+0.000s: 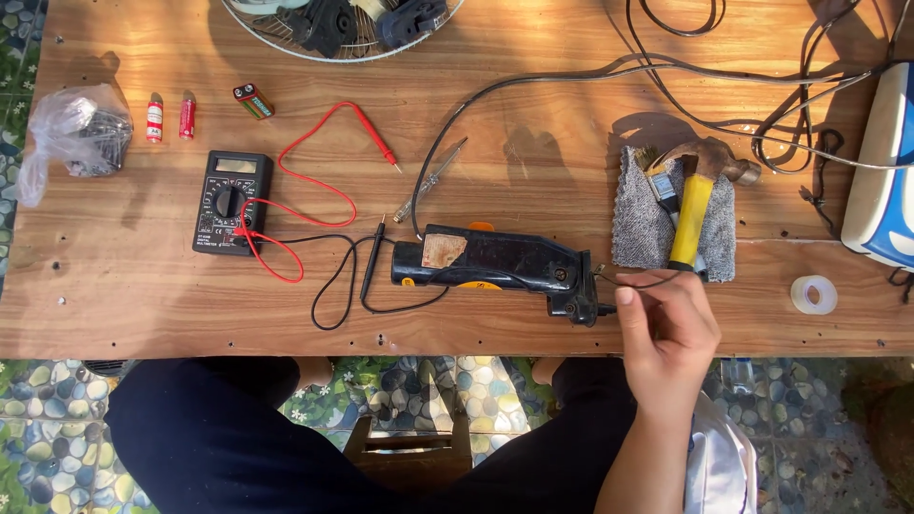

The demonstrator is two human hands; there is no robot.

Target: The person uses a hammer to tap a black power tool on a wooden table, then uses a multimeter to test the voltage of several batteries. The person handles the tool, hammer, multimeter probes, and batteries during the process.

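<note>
My right hand (666, 333) is at the table's front edge, its fingers pinched on a thin black wire (640, 283) that runs from the right end of a black power tool body (495, 262). The tool lies flat in the middle of the wooden table (533, 162), with orange parts and a worn label. A black multimeter (231, 202) sits to the left, its red probe (378, 143) and black probe (372, 257) lying loose between meter and tool. A thin screwdriver (433, 178) rests just above the tool. My left hand is out of sight.
A yellow-handled hammer (692, 205) and a small brush (659, 179) lie on a grey cloth (636, 224) at right. Tape roll (813, 294), white-and-blue appliance (881, 181), black cables (724, 90), fan grille (343, 24), plastic bag (71, 133), two red batteries (169, 116), a block battery (253, 101).
</note>
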